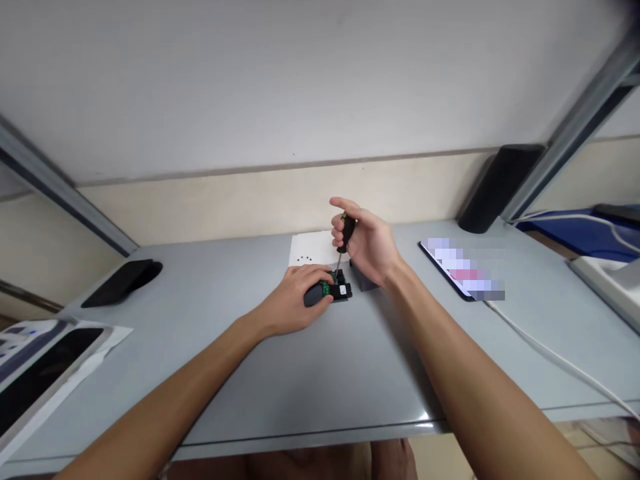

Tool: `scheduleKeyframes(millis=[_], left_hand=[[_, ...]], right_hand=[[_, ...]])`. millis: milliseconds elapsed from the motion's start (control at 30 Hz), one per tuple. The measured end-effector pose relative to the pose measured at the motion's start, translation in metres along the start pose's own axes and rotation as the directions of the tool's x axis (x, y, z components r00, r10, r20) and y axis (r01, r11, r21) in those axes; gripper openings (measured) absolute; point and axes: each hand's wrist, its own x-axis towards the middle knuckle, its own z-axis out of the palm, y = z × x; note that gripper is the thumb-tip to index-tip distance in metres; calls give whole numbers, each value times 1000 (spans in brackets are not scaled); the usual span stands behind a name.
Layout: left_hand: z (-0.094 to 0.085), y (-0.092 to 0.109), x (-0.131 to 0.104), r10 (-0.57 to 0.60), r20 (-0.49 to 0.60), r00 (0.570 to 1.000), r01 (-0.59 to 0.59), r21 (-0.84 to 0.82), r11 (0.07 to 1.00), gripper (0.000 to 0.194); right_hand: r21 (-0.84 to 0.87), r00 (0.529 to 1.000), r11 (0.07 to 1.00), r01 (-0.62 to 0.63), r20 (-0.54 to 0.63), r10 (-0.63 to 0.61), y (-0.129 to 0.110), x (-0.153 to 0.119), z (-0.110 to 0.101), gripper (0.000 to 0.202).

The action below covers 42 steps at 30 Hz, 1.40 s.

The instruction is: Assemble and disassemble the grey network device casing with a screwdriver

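Observation:
A small black device with a green circuit board (343,291) lies on the grey desk, and my left hand (303,298) grips its left part with thumb and fingers. My right hand (367,240) is wrapped round the dark handle of a screwdriver (349,230), its index finger stretched out to the left. The screwdriver's thin shaft points down to the board; its tip is too small to make out. Behind the device is a sheet of white paper (315,247) with several tiny dark screws. A dark grey block (367,280), partly hidden, sits beneath my right hand.
A lit phone (450,270) with a white cable (550,357) lies to the right on the desk (300,387). A black cylinder (500,190) stands at the back right. At the left are a black object (117,283) and a dark-screened tablet-like item (47,380).

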Motion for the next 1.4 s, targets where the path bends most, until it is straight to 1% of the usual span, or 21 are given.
scheduleKeyframes(millis=[100, 200, 300, 367, 400, 433, 533, 567, 633, 700, 767, 833, 900, 1000, 1067, 1267, 1400], left_hand=[[1, -2, 0, 8, -11, 1000, -8, 11, 1000, 20], [2, -4, 0, 5, -14, 1000, -5, 13, 1000, 23], [3, -5, 0, -11, -14, 1000, 11, 22, 1000, 26], [3, -4, 1, -21, -11, 1000, 21, 18, 1000, 27], [3, -3, 1, -25, -5, 1000, 25, 12, 1000, 28], [3, -3, 1, -30, 4, 1000, 30, 8, 1000, 28], [2, -1, 1, -39, 17, 999, 39, 6, 999, 27], [2, -1, 1, -39, 12, 999, 39, 6, 999, 27], [2, 0, 1, -36, 4, 999, 36, 1, 999, 25], [1, 0, 1, -31, 4, 1000, 31, -4, 1000, 24], [0, 0, 2, -28, 14, 1000, 28, -4, 1000, 25], [0, 0, 2, -29, 24, 999, 30, -4, 1000, 26], [0, -1, 2, -35, 27, 999, 35, -2, 999, 27], [0, -1, 2, -46, 27, 999, 46, 3, 999, 27], [0, -2, 2, -45, 29, 999, 45, 9, 999, 27], [0, -3, 1, -29, 18, 999, 29, 1, 1000, 27], [0, -2, 2, -62, 18, 998, 63, -19, 998, 28]], right_hand=[[-47, 1000, 999, 24, 21, -23, 1, -1, -2, 33], [-116, 997, 991, 72, 37, -68, 5, -1, -2, 42], [-187, 992, 975, 117, -16, -122, 10, 0, 1, 53], [-235, 989, 964, 127, -46, -141, 11, 2, 2, 55], [-236, 988, 963, 128, -50, -143, 11, 2, 2, 52], [-205, 992, 972, 117, -26, -125, 10, 2, 1, 48], [-88, 994, 992, 92, 75, -85, 7, 3, -3, 46], [-75, 993, 993, 92, 82, -86, 6, 3, -3, 45], [-100, 995, 990, 95, 38, -92, 4, 2, -3, 44], [-131, 995, 988, 88, -42, -94, 2, 0, -1, 49], [-128, 991, 989, 74, -102, -88, 1, -1, 3, 54], [-106, 988, 992, 72, -130, -86, 1, -2, 5, 58], [-85, 988, 993, 79, -126, -90, 2, -1, 6, 59], [-19, 994, 996, 89, -67, -90, 2, 0, 4, 50], [1, 996, 997, 77, -34, -77, 2, 2, 1, 48], [-110, 998, 993, 46, -44, -51, 0, 1, -3, 50], [-158, 995, 987, 18, -93, -33, 2, 2, -2, 54]])
